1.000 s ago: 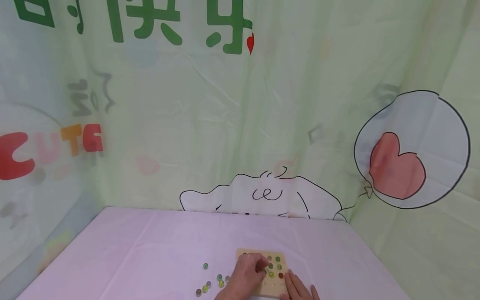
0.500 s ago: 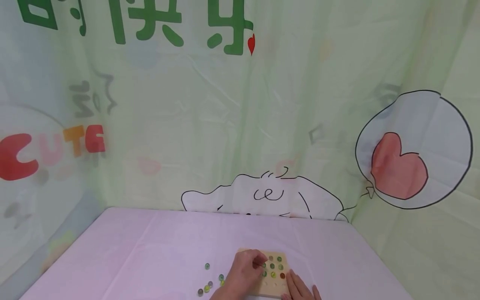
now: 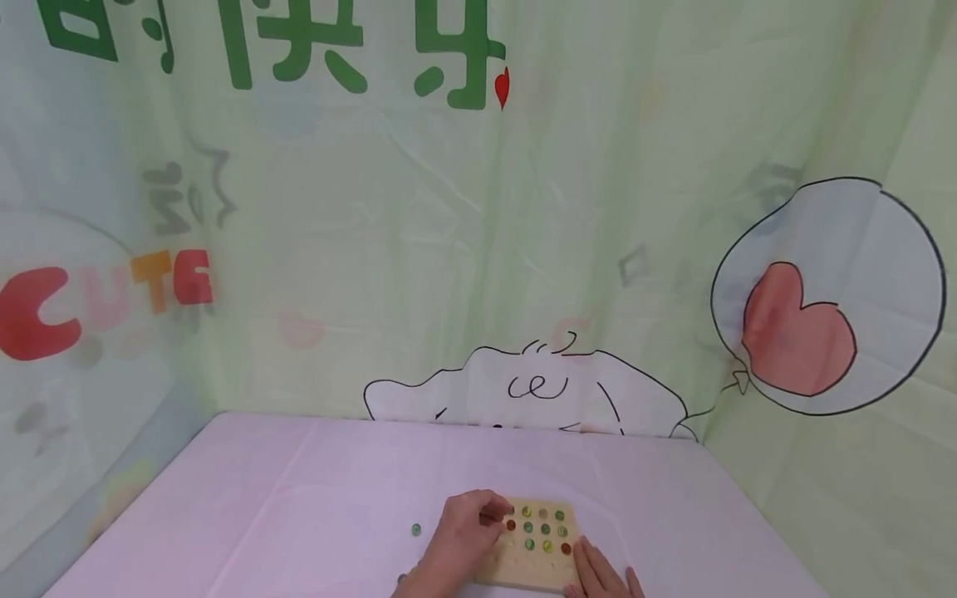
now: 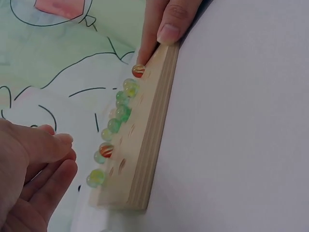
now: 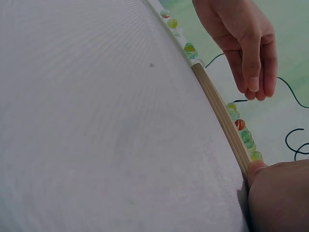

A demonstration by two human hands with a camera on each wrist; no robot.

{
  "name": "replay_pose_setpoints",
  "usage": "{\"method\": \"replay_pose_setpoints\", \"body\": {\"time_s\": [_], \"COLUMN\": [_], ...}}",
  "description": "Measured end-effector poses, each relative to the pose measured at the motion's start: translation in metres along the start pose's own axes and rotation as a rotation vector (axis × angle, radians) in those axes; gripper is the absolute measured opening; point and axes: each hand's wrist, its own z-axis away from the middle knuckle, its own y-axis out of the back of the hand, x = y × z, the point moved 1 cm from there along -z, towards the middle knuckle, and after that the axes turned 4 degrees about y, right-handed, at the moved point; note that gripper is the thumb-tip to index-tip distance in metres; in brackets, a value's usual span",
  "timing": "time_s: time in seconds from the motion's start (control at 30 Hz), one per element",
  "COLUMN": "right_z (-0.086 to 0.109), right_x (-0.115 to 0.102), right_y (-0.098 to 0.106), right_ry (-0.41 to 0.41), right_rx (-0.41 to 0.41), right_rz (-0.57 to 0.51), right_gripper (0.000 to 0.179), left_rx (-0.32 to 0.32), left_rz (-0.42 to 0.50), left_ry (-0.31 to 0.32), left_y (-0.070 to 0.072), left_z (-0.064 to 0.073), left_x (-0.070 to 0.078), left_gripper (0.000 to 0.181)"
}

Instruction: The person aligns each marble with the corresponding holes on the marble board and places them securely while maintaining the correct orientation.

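Observation:
A pale wooden board (image 3: pixel 523 573) with rows of shallow holes lies on the table, its far rows filled with green, yellow, clear and orange-red glass marbles (image 3: pixel 529 544). Just off the board's left side hovers my left hand (image 3: pixel 463 531), fingers loosely bent towards the thumb. Nothing shows between those fingers in the left wrist view, where an orange-striped marble (image 4: pixel 106 150) sits close by. My right hand (image 3: pixel 600 573) rests along the board's right edge with straight fingers. In the left wrist view its thumb (image 4: pixel 170 33) touches the board's corner and a fingertip reaches an orange marble (image 4: pixel 138 71).
Left of the board a loose green marble (image 3: pixel 415 529) lies on the pinkish table cover (image 3: pixel 299 498). Several more loose marbles (image 5: pixel 190 50) lie beyond the board's end in the right wrist view; my left hand and forearm mostly hide them from the head. Printed curtains (image 3: pixel 449 249) surround the table.
My left hand has moved left off the board, uncovering the marbles in its far left corner, including a red one. My right hand stays at the right edge.

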Motion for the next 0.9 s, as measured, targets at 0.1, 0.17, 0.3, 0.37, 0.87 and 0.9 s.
{"method": "replay_pose_setpoints", "body": {"time_s": [0.1, 0.17, 0.3, 0.37, 0.87, 0.9], "right_z": [-0.001, -0.002, -0.002, -0.002, 0.000, 0.001], "right_x": [0.000, 0.001, 0.004, 0.005, 0.007, 0.005], "right_y": [-0.002, -0.005, -0.011, -0.013, -0.021, -0.018], "right_ry": [0.004, 0.011, 0.009, 0.009, 0.017, 0.021], "right_rx": [0.003, 0.014, 0.040, 0.053, 0.147, 0.141], "right_rz": [-0.002, 0.005, 0.012, 0.017, 0.046, 0.042], "right_gripper": [0.120, 0.119, 0.116, 0.115, 0.110, 0.110], "left_rx": [0.001, 0.008, 0.026, 0.033, 0.095, 0.094], "left_rz": [0.005, -0.006, -0.026, -0.022, -0.063, -0.064], "left_ry": [0.000, -0.005, -0.017, -0.019, 0.000, 0.002], "left_y": [0.006, 0.010, 0.018, 0.023, 0.056, 0.058], "left_z": [0.002, 0.003, 0.006, 0.007, 0.018, 0.019], "left_x": [-0.002, -0.005, -0.008, -0.010, -0.027, -0.028], "left_gripper": [0.020, 0.020, 0.020, 0.020, 0.018, 0.018]}}
